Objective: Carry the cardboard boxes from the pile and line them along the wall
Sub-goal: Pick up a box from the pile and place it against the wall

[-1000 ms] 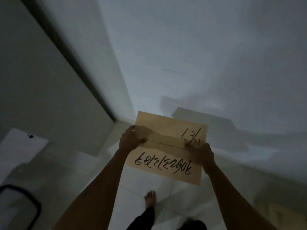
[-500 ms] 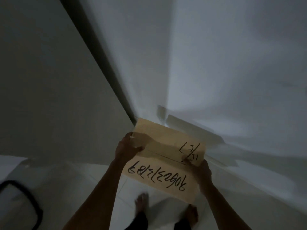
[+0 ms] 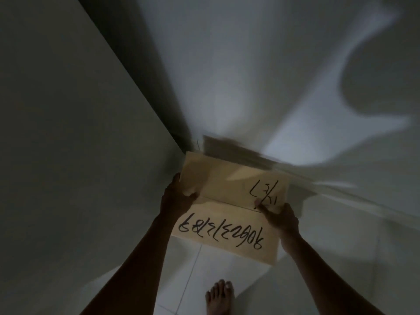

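A tan cardboard box (image 3: pixel 229 196) with black handwritten numbers on its closed top flaps is held out in front of me, above the floor. My left hand (image 3: pixel 176 197) grips its left edge, thumb on the top flap. My right hand (image 3: pixel 280 215) grips the right edge, fingers lying over the writing. The box's far edge is close to the corner where the white wall (image 3: pixel 238 76) meets a darker surface. Its underside is hidden.
A dim grey panel or door (image 3: pixel 68 133) fills the left side, with a dark vertical gap beside it. The pale tiled floor (image 3: pixel 195 269) lies below, with my bare foot (image 3: pixel 220 296) on it. Shadows of the box and my body fall on the wall.
I have walked closer to the corner with the box still in both hands. The black curved object and white item at lower left have left the view. My feet have shifted.
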`<action>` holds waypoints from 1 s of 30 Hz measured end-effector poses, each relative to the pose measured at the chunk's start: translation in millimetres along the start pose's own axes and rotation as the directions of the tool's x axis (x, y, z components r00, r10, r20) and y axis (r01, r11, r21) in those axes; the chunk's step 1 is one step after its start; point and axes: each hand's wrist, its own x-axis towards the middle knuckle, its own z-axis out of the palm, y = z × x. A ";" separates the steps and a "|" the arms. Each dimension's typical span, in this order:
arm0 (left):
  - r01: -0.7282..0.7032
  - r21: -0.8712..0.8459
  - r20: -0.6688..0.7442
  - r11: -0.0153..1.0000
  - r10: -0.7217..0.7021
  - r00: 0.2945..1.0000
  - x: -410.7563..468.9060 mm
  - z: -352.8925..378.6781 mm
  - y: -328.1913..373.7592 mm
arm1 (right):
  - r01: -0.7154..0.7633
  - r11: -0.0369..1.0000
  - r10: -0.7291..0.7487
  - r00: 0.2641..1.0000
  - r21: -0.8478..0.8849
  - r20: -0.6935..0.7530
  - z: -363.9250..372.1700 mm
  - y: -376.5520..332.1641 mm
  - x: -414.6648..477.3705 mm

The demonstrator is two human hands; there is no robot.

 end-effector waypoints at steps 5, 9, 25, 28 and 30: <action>-0.106 0.010 -0.021 0.994 0.106 0.994 50.1 41.2 -29.9 | -0.020 1.000 0.022 0.997 0.019 -0.075 35.8 10.8 38.5; -0.270 0.240 -0.070 0.933 0.294 0.953 53.7 59.8 -37.6 | -0.034 0.997 0.042 0.992 0.066 -0.120 51.7 3.7 54.1; -0.347 0.492 0.226 0.798 0.267 0.937 -5.2 6.3 25.1 | 0.069 0.985 -0.077 0.996 -0.158 -0.049 -26.7 -31.4 -4.2; -0.431 0.493 0.312 0.756 0.309 0.899 -71.9 -18.3 91.6 | 0.055 0.974 -0.084 0.989 -0.219 -0.125 -110.9 -29.1 -71.2; -0.537 0.471 0.384 0.700 0.385 0.839 -127.7 -36.2 149.2 | 0.022 0.973 -0.071 0.975 -0.229 -0.209 -179.3 -23.2 -124.3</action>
